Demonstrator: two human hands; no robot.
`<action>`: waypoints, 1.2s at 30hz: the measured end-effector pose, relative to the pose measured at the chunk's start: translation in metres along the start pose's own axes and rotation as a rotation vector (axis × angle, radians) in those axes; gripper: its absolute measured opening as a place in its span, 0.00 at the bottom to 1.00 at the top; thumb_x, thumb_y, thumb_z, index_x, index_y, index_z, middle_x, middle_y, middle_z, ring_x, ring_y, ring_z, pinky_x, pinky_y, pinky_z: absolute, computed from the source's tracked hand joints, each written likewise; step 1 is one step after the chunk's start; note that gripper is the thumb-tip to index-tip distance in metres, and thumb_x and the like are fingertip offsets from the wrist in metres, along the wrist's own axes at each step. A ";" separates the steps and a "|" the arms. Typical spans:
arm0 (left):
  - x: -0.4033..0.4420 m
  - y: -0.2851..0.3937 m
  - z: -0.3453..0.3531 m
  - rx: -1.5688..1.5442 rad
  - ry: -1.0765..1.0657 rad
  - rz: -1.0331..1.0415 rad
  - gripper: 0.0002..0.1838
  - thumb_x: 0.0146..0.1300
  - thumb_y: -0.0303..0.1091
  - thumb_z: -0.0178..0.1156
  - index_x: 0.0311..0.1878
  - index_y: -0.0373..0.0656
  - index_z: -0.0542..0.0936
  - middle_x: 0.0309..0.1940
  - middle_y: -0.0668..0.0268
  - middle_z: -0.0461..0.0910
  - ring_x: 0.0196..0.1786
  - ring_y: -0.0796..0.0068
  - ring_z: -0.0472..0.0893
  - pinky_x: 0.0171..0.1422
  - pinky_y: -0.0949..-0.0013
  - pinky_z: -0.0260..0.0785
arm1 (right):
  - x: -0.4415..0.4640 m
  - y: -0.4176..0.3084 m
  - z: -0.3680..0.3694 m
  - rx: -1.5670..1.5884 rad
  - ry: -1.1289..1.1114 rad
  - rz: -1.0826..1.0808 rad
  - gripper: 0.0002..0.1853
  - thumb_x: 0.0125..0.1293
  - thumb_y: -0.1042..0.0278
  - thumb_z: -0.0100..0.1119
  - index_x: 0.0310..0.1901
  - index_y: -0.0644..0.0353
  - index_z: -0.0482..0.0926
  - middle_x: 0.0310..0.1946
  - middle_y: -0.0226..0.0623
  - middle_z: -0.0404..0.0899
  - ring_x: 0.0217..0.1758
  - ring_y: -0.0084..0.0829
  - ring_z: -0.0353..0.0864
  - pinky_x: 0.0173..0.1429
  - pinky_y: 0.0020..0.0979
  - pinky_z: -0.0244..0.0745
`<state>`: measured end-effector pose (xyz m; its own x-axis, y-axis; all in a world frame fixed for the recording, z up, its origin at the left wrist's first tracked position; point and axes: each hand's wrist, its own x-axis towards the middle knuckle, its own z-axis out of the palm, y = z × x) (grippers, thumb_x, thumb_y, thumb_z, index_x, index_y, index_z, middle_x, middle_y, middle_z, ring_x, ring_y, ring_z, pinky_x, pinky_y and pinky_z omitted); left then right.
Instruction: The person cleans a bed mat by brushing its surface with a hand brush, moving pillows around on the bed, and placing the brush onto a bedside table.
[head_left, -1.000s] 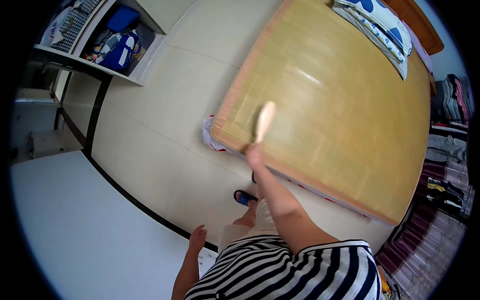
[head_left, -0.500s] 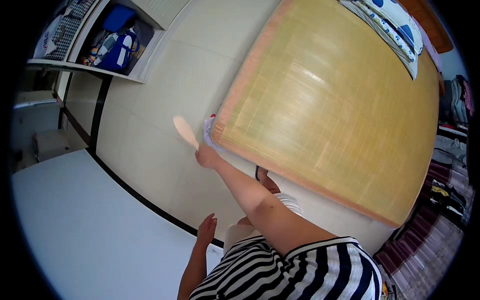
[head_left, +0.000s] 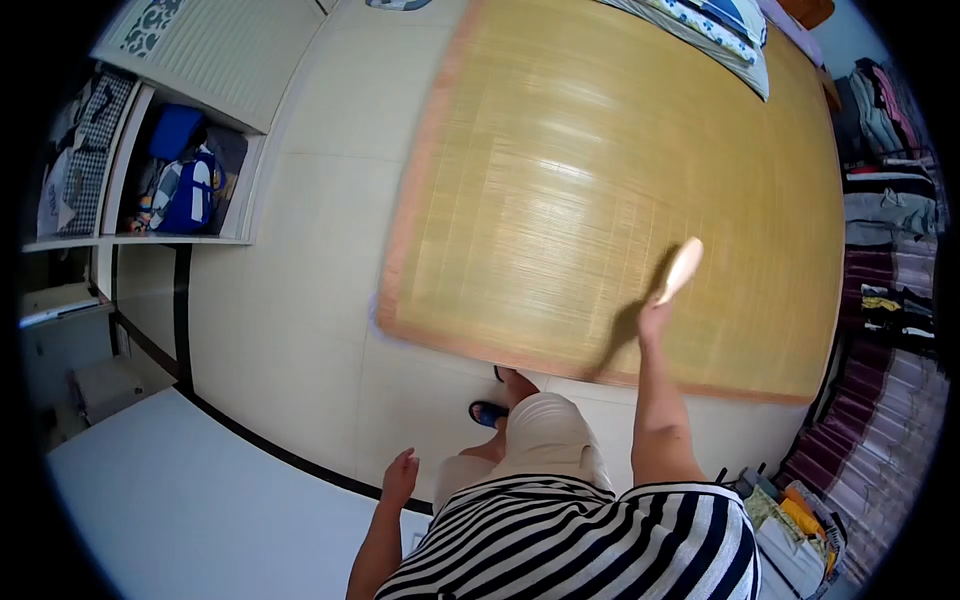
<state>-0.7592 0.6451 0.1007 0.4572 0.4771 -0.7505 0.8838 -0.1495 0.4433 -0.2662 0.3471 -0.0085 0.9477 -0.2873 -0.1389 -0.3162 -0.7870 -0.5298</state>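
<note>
Nearest, the left hand [head_left: 401, 477] hangs beside the white surface [head_left: 220, 490], its fingers loosely bent, and I see nothing in it; it is good to leave it there, out of the swing. Further forward, the right hand [head_left: 654, 318] is clamped on the narrow handle of a pale paddle-shaped tool [head_left: 684, 264]. The tool is over the woven mat [head_left: 540, 230] on the bed, and it seems raised, because its shadow falls apart, to the left. For a good swing, I would advise a firm grip, a flexible wrist, and both feet in the sandals [head_left: 488, 413] steady near the bed's edge. The folded bedding [head_left: 740, 20] at the far end should be kept clear of the blade.

Compared with half a second ago, the left hand is little changed, while the tool, which was over the floor beside the bed's corner, is now well across the mat.
</note>
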 end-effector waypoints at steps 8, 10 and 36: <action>0.026 0.039 -0.009 -0.252 0.025 0.048 0.20 0.63 0.40 0.52 0.54 0.38 0.72 0.37 0.57 0.80 0.40 0.71 0.79 0.46 0.70 0.69 | -0.013 0.013 0.064 -0.230 -0.156 0.084 0.09 0.53 0.69 0.53 0.31 0.67 0.70 0.21 0.47 0.75 0.25 0.41 0.76 0.28 0.40 0.70; 0.026 0.027 -0.001 -0.232 0.010 0.022 0.20 0.63 0.40 0.52 0.54 0.38 0.72 0.37 0.57 0.80 0.40 0.71 0.79 0.46 0.70 0.69 | -0.054 -0.058 0.069 -0.040 -0.429 0.186 0.16 0.59 0.67 0.44 0.46 0.69 0.65 0.36 0.57 0.74 0.41 0.49 0.75 0.42 0.43 0.69; 0.032 -0.049 -0.062 -0.076 0.068 0.091 0.19 0.61 0.41 0.54 0.51 0.42 0.74 0.34 0.58 0.80 0.37 0.70 0.79 0.43 0.69 0.70 | -0.149 -0.073 0.071 -0.145 -0.202 0.010 0.13 0.56 0.66 0.51 0.35 0.69 0.71 0.26 0.53 0.76 0.29 0.47 0.77 0.32 0.43 0.71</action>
<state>-0.7937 0.7210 0.0852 0.5247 0.5228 -0.6718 0.8280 -0.1301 0.5454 -0.3811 0.4865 -0.0082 0.9294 -0.1916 -0.3155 -0.3144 -0.8589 -0.4043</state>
